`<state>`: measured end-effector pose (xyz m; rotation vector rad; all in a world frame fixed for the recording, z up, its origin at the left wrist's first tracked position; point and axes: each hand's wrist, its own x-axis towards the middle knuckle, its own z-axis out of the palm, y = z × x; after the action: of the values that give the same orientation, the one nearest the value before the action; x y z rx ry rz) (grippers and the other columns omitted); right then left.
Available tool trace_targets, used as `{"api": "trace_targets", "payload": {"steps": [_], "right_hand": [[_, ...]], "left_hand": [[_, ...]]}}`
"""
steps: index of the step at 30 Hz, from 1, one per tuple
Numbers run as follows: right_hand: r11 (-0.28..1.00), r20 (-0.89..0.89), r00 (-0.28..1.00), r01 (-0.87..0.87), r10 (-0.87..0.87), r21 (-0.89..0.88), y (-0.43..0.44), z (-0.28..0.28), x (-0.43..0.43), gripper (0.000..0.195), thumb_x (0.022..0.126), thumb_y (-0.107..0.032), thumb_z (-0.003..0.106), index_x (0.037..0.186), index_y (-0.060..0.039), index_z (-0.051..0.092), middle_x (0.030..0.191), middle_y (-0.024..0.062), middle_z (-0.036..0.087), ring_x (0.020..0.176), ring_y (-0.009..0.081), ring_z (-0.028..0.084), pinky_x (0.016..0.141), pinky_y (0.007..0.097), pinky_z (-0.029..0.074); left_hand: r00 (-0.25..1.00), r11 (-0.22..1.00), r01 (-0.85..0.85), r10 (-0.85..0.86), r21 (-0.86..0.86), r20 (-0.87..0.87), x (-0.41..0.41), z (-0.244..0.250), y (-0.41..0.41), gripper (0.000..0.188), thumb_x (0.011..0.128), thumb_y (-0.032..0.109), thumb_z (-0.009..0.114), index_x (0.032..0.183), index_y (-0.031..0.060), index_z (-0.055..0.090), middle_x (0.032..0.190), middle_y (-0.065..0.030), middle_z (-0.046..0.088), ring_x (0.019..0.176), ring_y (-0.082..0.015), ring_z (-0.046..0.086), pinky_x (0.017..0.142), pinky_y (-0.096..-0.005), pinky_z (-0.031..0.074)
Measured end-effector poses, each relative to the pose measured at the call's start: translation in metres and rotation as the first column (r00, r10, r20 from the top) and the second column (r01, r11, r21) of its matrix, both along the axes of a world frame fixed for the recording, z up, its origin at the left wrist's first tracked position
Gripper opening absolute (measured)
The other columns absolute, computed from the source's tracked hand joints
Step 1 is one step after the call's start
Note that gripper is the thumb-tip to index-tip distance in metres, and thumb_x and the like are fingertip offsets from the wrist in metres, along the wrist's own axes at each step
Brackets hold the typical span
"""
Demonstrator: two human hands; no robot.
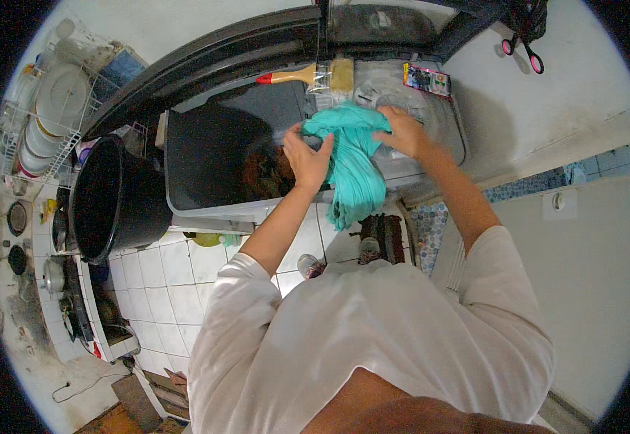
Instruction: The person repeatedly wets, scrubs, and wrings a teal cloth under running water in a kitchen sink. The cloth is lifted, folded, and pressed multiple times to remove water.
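A turquoise cloth [355,157], twisted and bunched, hangs over the front edge of a twin-tub washing machine [401,168]. My left hand [308,157] is at the cloth's upper left side, its fingers curved and apart. On the upper right of the cloth lies my right hand [404,133], a little blurred; whether its fingers grip the fabric is unclear. To the left, the dark open tub [212,157] holds reddish-brown items, partly in shadow. Behind the cloth, a wide paintbrush [306,77] with a red-tipped wooden handle lies across the machine, near a small printed packet [426,80].
A large black bucket [119,198] stands left of the machine, before a white wire rack [49,130] of dishes. Scissors [522,51] hang on the wall at upper right. A pot [54,275] sits on the tiled counter. White tiles cover the floor [157,293].
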<state>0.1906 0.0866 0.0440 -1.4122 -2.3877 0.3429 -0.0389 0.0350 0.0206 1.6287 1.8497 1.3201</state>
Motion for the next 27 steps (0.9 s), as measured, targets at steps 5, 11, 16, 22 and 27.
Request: {"api": "trace_targets", "payload": {"steps": [5,11,16,22,27], "right_hand": [[0.770,-0.585,0.565,0.150,-0.581,-0.620,-0.012,0.015,-0.026,0.048,0.081,-0.041,0.056,0.109,-0.0031,0.054,0.109,0.0149,0.058,0.096,0.0295,0.058,0.083,0.0430,0.046],[0.466,-0.557,-0.055,-0.617,-0.829,-0.633,-0.050,0.094,-0.051,0.045,0.086,-0.040,0.050,0.108,-0.0013,0.055,0.107,0.0136,0.059,0.097,0.0275,0.058,0.086,0.0424,0.045],[0.560,-0.694,-0.077,-0.658,-0.716,-0.504,-0.077,0.123,-0.051,0.039,0.086,-0.030,0.051,0.111,-0.0003,0.053,0.109,0.0123,0.058,0.098,0.0249,0.057,0.087,0.0401,0.045],[0.613,-0.847,0.278,-0.592,-0.454,-0.523,-0.118,0.160,-0.061,0.030,0.083,-0.018,0.058,0.106,0.0002,0.055,0.101,0.0082,0.060,0.090,0.0174,0.059,0.082,0.0325,0.047],[0.606,-0.826,0.466,-0.571,-0.316,-0.554,-0.128,0.150,-0.062,0.027,0.082,-0.021,0.060,0.100,-0.0019,0.059,0.094,0.0068,0.062,0.085,0.0142,0.059,0.075,0.0276,0.048]], "left_hand": [[0.915,0.987,0.155,-0.130,-0.036,0.382,0.004,-0.009,-0.017,0.081,0.066,0.033,0.075,0.123,-0.0041,0.030,0.118,-0.0216,0.040,0.113,-0.0356,0.037,0.098,-0.0398,0.030],[0.827,0.881,0.414,-0.257,-0.231,0.500,0.001,-0.008,-0.019,0.083,0.063,0.027,0.078,0.126,-0.0034,0.032,0.130,-0.0205,0.034,0.119,-0.0295,0.035,0.099,-0.0366,0.029],[0.611,0.819,0.574,-0.425,-0.005,0.667,0.004,0.048,-0.051,0.088,0.061,0.017,0.080,0.130,-0.0020,0.028,0.130,-0.0188,0.035,0.118,-0.0269,0.037,0.099,-0.0345,0.029],[0.945,0.848,0.067,-0.224,0.526,0.240,-0.010,0.070,-0.060,0.125,0.051,0.020,0.085,0.138,0.0040,-0.003,0.132,-0.0193,0.035,0.121,-0.0300,0.036,0.102,-0.0369,0.027],[0.792,0.787,0.518,-0.589,0.334,0.160,-0.006,0.095,-0.081,0.104,0.053,0.020,0.083,0.135,0.0031,0.021,0.120,-0.0206,0.048,0.112,-0.0301,0.047,0.094,-0.0384,0.037]]}}
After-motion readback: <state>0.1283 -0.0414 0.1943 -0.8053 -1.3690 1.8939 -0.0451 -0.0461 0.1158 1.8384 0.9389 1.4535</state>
